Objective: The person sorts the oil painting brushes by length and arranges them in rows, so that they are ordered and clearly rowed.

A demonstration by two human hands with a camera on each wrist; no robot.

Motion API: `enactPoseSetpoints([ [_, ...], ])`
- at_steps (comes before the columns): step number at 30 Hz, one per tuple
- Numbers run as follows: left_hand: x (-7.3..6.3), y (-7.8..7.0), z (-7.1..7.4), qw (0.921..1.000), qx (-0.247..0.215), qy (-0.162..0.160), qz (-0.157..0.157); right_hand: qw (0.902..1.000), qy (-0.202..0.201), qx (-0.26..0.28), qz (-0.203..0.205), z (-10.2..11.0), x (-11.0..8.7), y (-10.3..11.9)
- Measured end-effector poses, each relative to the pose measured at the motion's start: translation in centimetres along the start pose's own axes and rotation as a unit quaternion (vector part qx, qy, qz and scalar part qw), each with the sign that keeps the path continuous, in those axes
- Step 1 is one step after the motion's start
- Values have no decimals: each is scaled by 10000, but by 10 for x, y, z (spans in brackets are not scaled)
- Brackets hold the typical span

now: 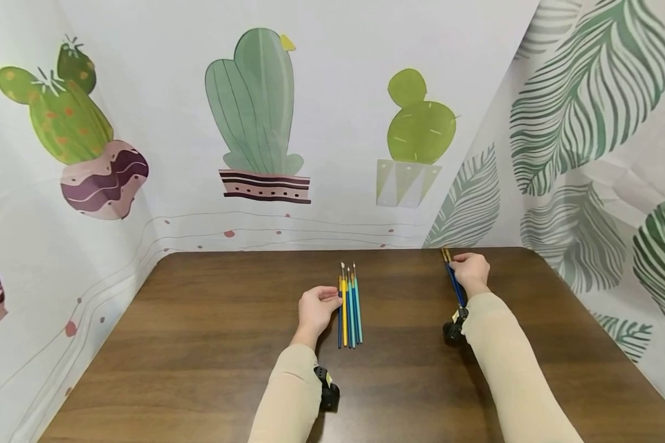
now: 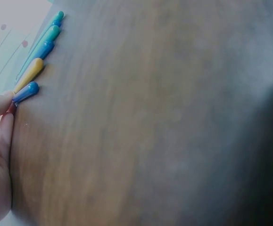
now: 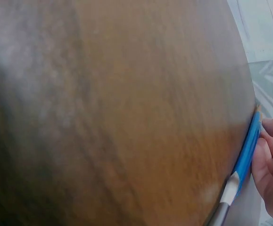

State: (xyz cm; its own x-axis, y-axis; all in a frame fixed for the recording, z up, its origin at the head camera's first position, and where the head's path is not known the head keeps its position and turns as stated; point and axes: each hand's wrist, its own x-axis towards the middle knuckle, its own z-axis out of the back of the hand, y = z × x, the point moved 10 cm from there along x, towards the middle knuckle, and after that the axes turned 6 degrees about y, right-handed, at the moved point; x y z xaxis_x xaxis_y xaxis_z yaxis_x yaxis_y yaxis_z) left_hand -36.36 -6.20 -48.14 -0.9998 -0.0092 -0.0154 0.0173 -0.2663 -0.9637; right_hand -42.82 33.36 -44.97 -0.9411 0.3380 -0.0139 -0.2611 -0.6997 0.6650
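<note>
item: row of brushes (image 1: 350, 314), slim coloured handles side by side on the brown table (image 1: 210, 332), bristle ends toward the patterned wall covering (image 1: 343, 135); handle ends slightly uneven.

item: your left hand (image 1: 314, 309), at the left side of the row. thumb and forefinger appear pinched on the outermost, dark blue brush (image 1: 340, 329); the yellow brush (image 1: 344, 307) lies just beside it. handling note: pinch lightly and guide the handle sideways, flat on the wood; a hard shove would likely ride it over its neighbour.

item: your right hand (image 1: 471, 271), well apart from the row, near the table's far edge. thumb and fingers clamped on blue brushes (image 1: 457, 287), seemingly two, slanted, bristle ends by the edge; the exact count cannot be told. handling note: hold the handles as one, below the bristles, so neither rolls or slips over the edge; clear the wall covering before turning them.

general note: round handles probably roll easily; steady the row with your left fingertips whenever your right hand comes alongside.
</note>
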Motion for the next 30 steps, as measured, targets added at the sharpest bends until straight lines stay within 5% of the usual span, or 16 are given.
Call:
enactPoseSetpoints([
  [30,0,1,-2,10000,-20,-35,-17,9993,-135,306,171,14,-23,4],
])
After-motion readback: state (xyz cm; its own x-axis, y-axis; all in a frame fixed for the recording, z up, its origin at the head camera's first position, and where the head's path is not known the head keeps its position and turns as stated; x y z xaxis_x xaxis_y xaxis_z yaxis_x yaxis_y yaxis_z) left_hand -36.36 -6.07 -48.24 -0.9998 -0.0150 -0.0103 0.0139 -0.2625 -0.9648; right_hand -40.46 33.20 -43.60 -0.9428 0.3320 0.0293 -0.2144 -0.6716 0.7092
